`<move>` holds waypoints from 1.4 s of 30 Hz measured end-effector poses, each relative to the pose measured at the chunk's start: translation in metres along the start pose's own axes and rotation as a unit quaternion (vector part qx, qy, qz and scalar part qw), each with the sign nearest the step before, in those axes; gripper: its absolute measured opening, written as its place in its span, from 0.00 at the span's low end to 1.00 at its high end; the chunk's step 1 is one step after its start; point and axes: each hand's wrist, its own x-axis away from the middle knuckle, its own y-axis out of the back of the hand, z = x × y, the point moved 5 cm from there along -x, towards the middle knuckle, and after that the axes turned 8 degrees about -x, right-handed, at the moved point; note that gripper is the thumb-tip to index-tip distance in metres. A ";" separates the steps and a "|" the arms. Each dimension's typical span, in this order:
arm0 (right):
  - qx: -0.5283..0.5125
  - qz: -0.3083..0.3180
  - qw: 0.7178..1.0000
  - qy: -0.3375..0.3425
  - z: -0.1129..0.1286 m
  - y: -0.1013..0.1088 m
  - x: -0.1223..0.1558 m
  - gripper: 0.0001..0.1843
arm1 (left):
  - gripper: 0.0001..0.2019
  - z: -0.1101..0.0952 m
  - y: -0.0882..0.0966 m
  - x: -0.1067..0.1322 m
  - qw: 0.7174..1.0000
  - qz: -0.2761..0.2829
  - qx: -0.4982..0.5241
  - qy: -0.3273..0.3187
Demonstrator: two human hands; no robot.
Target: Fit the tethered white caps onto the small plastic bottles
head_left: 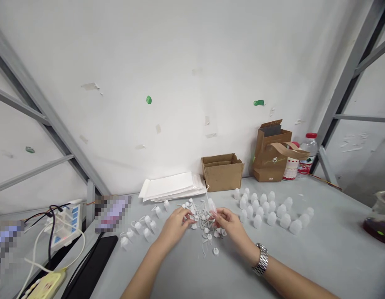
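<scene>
Right hand (230,224) clamped on small translucent plastic bottle (211,205); left hand (176,224) at tangled white plastic caps (200,222), grip unclear, on grey table (320,249).

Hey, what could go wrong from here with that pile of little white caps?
The white plastic caps lie tangled between the left hand and right hand, so pulling one may drag others along. One loose cap lies apart and could get lost. The frosted plastic bottles stand close together, so one bump might topple several.
</scene>
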 end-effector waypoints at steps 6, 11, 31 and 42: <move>0.002 0.042 0.999 0.005 -0.006 -0.007 0.003 0.20 | 0.09 -0.005 -0.014 0.004 0.996 0.062 -0.060 -0.021; 0.030 0.056 0.998 0.013 -0.008 -0.008 0.004 0.18 | 0.06 -0.001 -0.023 0.004 0.996 0.046 -0.075 -0.023; 0.282 -0.003 0.946 0.160 0.003 -0.002 0.013 0.06 | 0.13 -0.014 -0.014 -0.001 0.927 -0.018 0.370 0.066; 0.501 0.044 0.795 0.340 0.008 -0.014 0.023 0.03 | 0.14 -0.010 -0.021 -0.001 0.904 -0.030 0.406 0.131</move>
